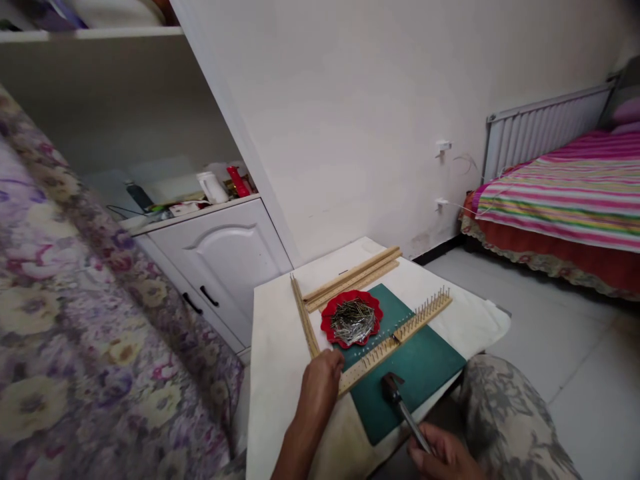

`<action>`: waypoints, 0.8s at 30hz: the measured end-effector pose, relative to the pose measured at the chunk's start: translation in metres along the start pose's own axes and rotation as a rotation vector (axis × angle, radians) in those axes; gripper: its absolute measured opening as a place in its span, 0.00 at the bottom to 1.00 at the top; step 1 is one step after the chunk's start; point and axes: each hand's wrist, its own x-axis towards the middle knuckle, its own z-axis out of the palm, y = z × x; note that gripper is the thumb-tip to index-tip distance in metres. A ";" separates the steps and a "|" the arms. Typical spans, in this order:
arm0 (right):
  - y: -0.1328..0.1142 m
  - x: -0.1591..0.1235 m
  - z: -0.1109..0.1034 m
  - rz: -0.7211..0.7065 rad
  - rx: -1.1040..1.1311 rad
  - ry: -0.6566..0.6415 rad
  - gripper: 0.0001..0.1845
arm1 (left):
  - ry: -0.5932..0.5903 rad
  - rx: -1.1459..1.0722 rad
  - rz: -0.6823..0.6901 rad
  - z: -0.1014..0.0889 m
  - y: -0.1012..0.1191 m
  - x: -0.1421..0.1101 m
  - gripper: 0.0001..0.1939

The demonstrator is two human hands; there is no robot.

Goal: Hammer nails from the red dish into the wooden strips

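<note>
In the lower centre of the frame, the hammer (410,417) lies over the green mat (373,407), likely head-heavy, rigid and best held low on its handle, where the right hand's (443,453) fingers wrap it. The nail-studded wooden strip (351,378), mid-frame, looks light and stiff, best steadied by its nail-free end. The left hand (323,373) arches beside that end, forearm rising from the bottom edge; I cannot tell whether its fingers pinch anything.

1 head cam, looking fwd & down from the near side of the table (275,333), which sits low ctr at close range. L hand (324,373) & R hand (440,453) reach in from the bottom edge, nr the lens. View is wide: wall (350,120) behind, upper ctr; curtain (75,320) close on L; bed (565,187) farther off, R. Cupboard (220,267) edges slant.
</note>
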 end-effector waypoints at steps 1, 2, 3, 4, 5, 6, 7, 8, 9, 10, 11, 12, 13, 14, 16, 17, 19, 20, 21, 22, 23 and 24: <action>-0.001 -0.001 0.001 -0.019 -0.007 0.038 0.25 | -0.023 -0.081 0.064 0.009 0.001 -0.015 0.09; -0.003 -0.001 0.001 -0.034 -0.013 0.078 0.25 | -0.058 -0.172 0.105 0.019 0.003 -0.029 0.08; -0.003 -0.001 0.002 -0.045 -0.021 0.115 0.24 | -0.067 -0.245 0.117 0.029 0.005 -0.042 0.08; -0.004 -0.001 0.002 -0.051 -0.028 0.148 0.23 | -0.089 -0.284 0.143 0.039 0.008 -0.054 0.09; -0.004 -0.001 0.001 -0.055 -0.028 0.180 0.22 | -0.141 -0.300 0.188 0.048 0.011 -0.064 0.09; -0.004 -0.001 0.001 -0.054 -0.023 0.196 0.21 | -0.181 -0.317 0.221 0.055 0.015 -0.072 0.09; -0.003 -0.002 0.001 -0.050 -0.015 0.196 0.20 | -0.202 -0.335 0.241 0.059 0.019 -0.078 0.09; -0.003 -0.003 0.001 -0.054 -0.003 0.195 0.20 | -0.217 -0.350 0.255 0.062 0.022 -0.082 0.09; -0.003 -0.004 0.002 -0.056 0.012 0.190 0.19 | -0.220 -0.368 0.258 0.062 0.025 -0.084 0.08; -0.003 -0.005 0.002 -0.055 0.029 0.187 0.18 | -0.215 -0.389 0.251 0.061 0.028 -0.084 0.08; -0.004 -0.006 0.002 -0.052 0.045 0.182 0.18 | -0.205 -0.418 0.233 0.060 0.030 -0.084 0.08; -0.005 -0.008 0.003 -0.051 0.061 0.179 0.17 | -0.192 -0.461 0.200 0.060 0.032 -0.084 0.07; -0.007 -0.009 0.003 -0.052 0.080 0.178 0.17 | -0.179 -0.527 0.152 0.060 0.034 -0.083 0.06; -0.009 -0.009 0.004 -0.057 0.103 0.174 0.17 | -0.172 -0.620 0.085 0.062 0.035 -0.083 0.05; -0.012 -0.010 0.005 -0.077 0.171 0.175 0.17 | -0.176 -0.871 -0.078 0.071 0.037 -0.083 0.04; -0.013 -0.010 0.006 -0.088 0.213 0.175 0.16 | -0.181 -1.000 -0.153 0.077 0.038 -0.084 0.05; -0.014 -0.009 0.007 -0.095 0.294 0.174 0.15 | -0.171 -1.186 -0.242 0.087 0.040 -0.086 0.07; -0.014 -0.009 0.008 -0.093 0.327 0.173 0.14 | -0.148 -1.230 -0.253 0.092 0.042 -0.087 0.08; -0.013 -0.009 0.009 -0.089 0.352 0.168 0.14 | -0.116 -1.247 -0.249 0.095 0.043 -0.088 0.08; -0.012 -0.008 0.010 -0.089 0.369 0.165 0.14 | -0.082 -1.250 -0.238 0.097 0.045 -0.089 0.08; -0.010 -0.008 0.010 -0.091 0.378 0.161 0.14 | -0.052 -1.249 -0.229 0.097 0.045 -0.090 0.08; -0.009 -0.007 0.011 -0.095 0.378 0.157 0.15 | -0.030 -1.247 -0.221 0.096 0.046 -0.091 0.08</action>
